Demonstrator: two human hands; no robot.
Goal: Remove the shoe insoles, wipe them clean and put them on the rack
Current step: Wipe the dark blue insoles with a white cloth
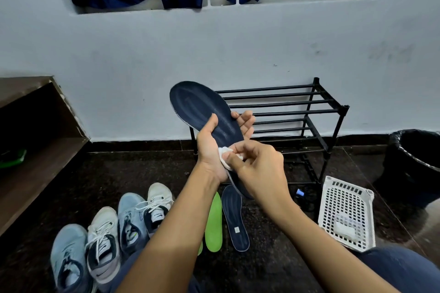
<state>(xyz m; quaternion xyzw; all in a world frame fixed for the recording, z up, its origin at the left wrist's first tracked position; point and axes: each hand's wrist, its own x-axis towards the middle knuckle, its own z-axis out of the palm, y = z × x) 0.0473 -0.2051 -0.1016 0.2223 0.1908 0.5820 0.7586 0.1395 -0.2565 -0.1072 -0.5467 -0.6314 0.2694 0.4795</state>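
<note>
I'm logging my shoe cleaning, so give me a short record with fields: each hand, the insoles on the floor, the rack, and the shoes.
left hand: holds a navy insole raised
right hand: pinches a white wipe against its lower half
floor: second navy insole beside a green insole
rack: black, no insoles seen on it
shoes: four in a row, left

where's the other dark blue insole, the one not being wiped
Head view, lower centre: the second dark blue insole lies on the dark floor beside the bright green insole on its left, in front of the black metal rack.
</note>
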